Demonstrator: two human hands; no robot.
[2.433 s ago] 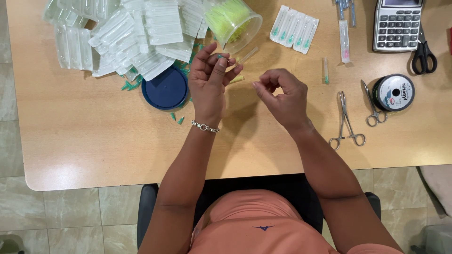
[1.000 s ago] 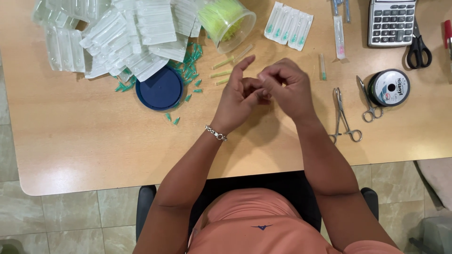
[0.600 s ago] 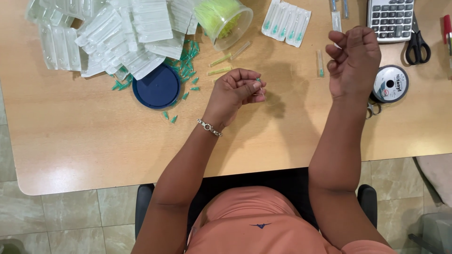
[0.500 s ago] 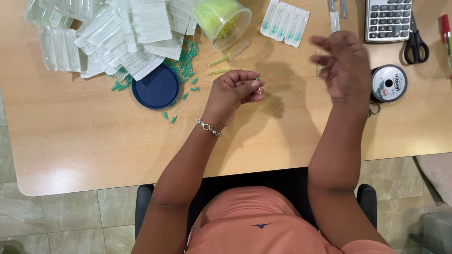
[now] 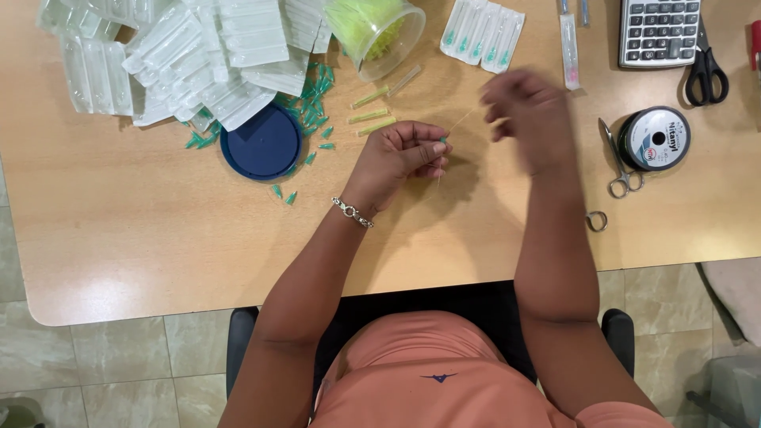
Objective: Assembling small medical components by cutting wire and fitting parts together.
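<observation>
The left hand (image 5: 396,156) is closed into a loose fist above the table (image 5: 158,238), with thumb and fingertips pinched on a small green-tipped piece (image 5: 442,141). A bracelet (image 5: 352,212) sits on the left wrist. A thin pale thread (image 5: 464,120) runs from the pinch up and to the right toward the right hand (image 5: 527,119). The right hand is raised over the table and motion-blurred; its fingers are curled, and the thread ends at its fingertips, but the blur prevents confirming how firmly it is held or how far the fingers are closed.

Just left of the left hand, three yellow-green tubes (image 5: 371,116) lie on the table, below a tipped clear cup (image 5: 379,32) filled with more of the same. A round dark blue lid (image 5: 265,144) lies further left, with small green caps (image 5: 317,103) scattered around it. A heap of clear blister packs (image 5: 174,55) covers the upper left of the table. A smaller set of sealed packs (image 5: 483,36) lies above the right hand.

To the right of the right hand, metal forceps (image 5: 618,162) lie flat, just beside a black spool (image 5: 654,139) of line. A calculator (image 5: 658,30) and black-handled scissors (image 5: 705,71) lie at the upper right edge. A narrow sealed strip (image 5: 569,40) lies between the packs and the calculator.
</observation>
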